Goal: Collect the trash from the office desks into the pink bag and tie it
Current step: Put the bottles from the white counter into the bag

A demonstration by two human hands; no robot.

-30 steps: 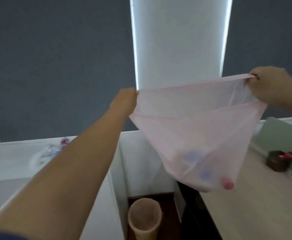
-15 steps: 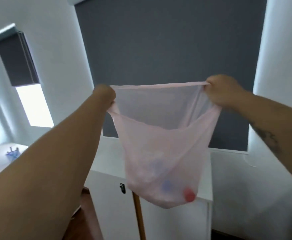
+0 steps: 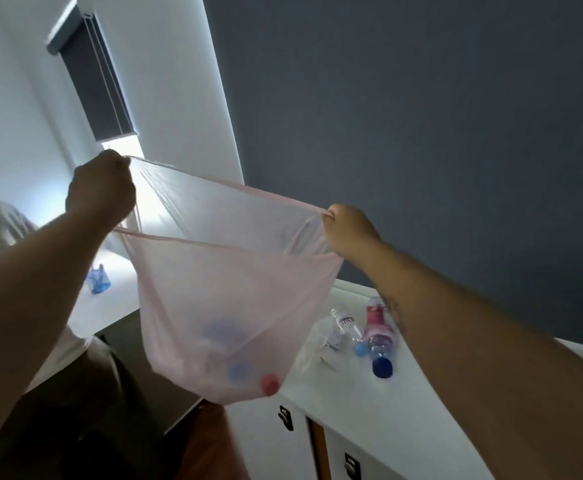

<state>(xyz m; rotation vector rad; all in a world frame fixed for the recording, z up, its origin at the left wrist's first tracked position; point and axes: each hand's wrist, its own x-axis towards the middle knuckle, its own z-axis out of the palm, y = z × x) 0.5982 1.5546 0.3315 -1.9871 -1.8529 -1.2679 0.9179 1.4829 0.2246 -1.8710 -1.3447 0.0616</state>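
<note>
**Off the white desk's near corner: collecting step**

Your left hand and right hand each clench the thin translucent pink plastic bag's rim, mouth stretched wide. Next, free one hand for the clear plastic bottles on that desk.

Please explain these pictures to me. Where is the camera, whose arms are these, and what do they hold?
No machine is here. The arms are a person's, and the one camera sits on that person's head, looking forward and down. The left hand and the right hand each grip the rim of a pink bag and stretch its mouth open. A blue shape and a red shape, perhaps bottle caps, show through its bottom. Behind it, on a white cabinet, lie a crushed clear bottle and a bottle with a pink label and blue cap. A blue object lies on the desk at left.
</note>
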